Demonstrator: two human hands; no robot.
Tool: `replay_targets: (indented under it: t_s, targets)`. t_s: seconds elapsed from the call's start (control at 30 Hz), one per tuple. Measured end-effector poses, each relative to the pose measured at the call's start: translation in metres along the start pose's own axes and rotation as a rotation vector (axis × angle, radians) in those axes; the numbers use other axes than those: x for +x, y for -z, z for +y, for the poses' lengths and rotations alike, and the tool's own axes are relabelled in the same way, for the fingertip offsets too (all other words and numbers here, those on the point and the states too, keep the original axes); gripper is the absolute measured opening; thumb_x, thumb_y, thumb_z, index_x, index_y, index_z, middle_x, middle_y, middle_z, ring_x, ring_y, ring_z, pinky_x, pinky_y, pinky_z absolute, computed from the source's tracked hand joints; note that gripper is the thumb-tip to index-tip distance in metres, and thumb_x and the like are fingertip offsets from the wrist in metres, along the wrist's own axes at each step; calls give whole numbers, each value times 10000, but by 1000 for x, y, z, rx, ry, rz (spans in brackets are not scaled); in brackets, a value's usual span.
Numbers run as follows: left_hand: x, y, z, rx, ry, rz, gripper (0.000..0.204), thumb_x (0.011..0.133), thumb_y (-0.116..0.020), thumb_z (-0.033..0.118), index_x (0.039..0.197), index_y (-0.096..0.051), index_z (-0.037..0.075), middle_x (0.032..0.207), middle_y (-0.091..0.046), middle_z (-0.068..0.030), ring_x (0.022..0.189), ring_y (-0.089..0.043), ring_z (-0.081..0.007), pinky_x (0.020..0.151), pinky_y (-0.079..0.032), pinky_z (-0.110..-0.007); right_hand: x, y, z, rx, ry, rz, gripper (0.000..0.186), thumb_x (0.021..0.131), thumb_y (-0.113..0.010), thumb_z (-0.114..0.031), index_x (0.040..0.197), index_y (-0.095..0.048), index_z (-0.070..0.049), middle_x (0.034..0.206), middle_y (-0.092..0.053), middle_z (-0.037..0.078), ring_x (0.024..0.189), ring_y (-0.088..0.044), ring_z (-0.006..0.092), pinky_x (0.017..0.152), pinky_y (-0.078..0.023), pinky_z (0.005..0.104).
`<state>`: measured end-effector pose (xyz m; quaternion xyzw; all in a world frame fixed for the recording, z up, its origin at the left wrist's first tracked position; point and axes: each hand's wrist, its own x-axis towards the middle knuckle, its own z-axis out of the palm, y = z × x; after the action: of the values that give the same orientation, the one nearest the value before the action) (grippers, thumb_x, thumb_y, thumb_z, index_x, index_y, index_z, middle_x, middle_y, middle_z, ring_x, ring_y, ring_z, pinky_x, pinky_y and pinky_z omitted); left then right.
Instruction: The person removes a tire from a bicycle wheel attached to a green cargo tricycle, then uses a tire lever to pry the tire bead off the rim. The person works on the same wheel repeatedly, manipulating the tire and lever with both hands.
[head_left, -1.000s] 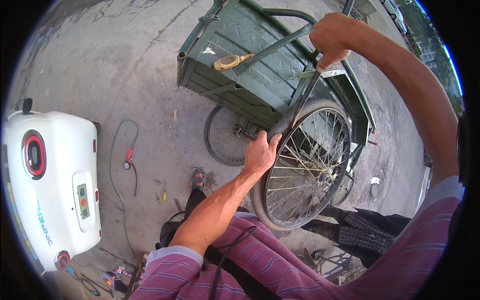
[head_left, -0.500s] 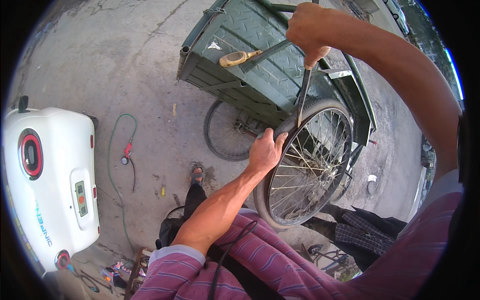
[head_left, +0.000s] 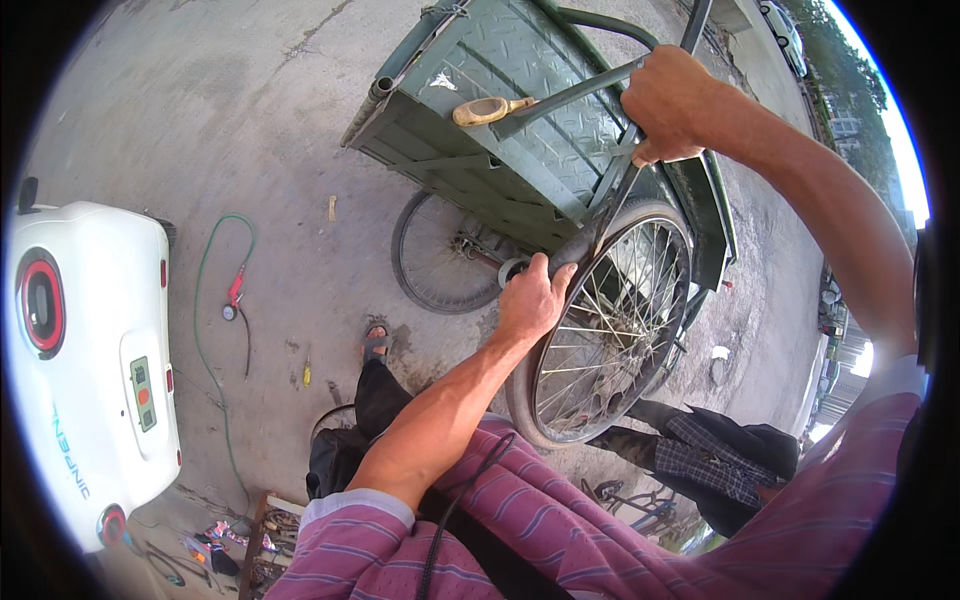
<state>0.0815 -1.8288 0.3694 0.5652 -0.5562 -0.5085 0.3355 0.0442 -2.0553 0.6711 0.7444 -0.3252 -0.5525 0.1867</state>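
Observation:
A spoked wheel (head_left: 640,330) with a black tire (head_left: 521,400) stands tilted in front of me. My left hand (head_left: 533,300) is closed round the tire's left side, thumb toward the spokes. My right hand (head_left: 672,108) is wrapped round a long flat metal bar (head_left: 612,205), held high above the wheel. The bar's lower end reaches the tire's upper edge by the rim; whether it sits under the bead cannot be made out. Behind the wheel is a green metal cart (head_left: 530,150). A wooden handle (head_left: 487,111) on a metal arm lies across its side.
Another spoked wheel (head_left: 445,255) sits under the cart. On the ground at left are a green hose (head_left: 205,330) with a red inflator gauge (head_left: 235,290) and a yellow-handled tool (head_left: 307,374). A white vehicle (head_left: 95,370) stands at far left. Someone in dark clothes (head_left: 715,465) is at lower right.
My right hand has moved down and right with the bar, which now leans more to the right. The left hand keeps its hold on the tire. The whole view has shifted slightly.

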Motion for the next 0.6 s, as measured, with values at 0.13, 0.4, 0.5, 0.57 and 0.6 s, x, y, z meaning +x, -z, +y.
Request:
replay_targets:
  t_s: [0.13,0.4,0.5,0.57,0.6]
  targets:
    - [5,3,11,-14,60,-130,658,1087,-567,643,1075,-602,-14,899,-724,-362,918,-713,-575,748,-559,-646,-80,-40,-14,123,-181,-6,503,922,-783,-597,861,-842,-102,795,-789,87,796,-795,293,727,-586,410]
    - [13,7,6,-738,377,-439,657,1117,-438,713,1347,-595,118,1009,-665,-62,740,-688,-174,630,-591,-348,-189,-208,-120,766,-572,23,513,1059,-668,-546,982,-696,-41,829,-751,200,840,-758,440,791,-561,562]
    - [10,6,9,-701,378,-435,643,1120,-439,706,1339,-592,121,1010,-671,-70,741,-691,-174,620,-587,-352,-196,-252,-168,1003,-644,96,513,1072,-660,-524,951,-672,-26,838,-752,225,811,-749,459,754,-558,578]
    - [10,6,6,-665,324,-383,599,1136,-465,651,1269,-609,85,964,-653,-62,726,-671,-160,588,-593,-339,-193,-264,-175,1036,-630,145,509,1073,-660,-519,943,-671,-27,822,-750,221,799,-750,454,748,-559,579]
    - [11,5,6,-635,280,-343,588,1141,-471,634,1248,-613,73,952,-647,-60,716,-664,-157,578,-595,-334,-192,-268,-177,1052,-623,171,507,1073,-660,-517,940,-670,-28,815,-750,219,793,-750,451,745,-559,579]
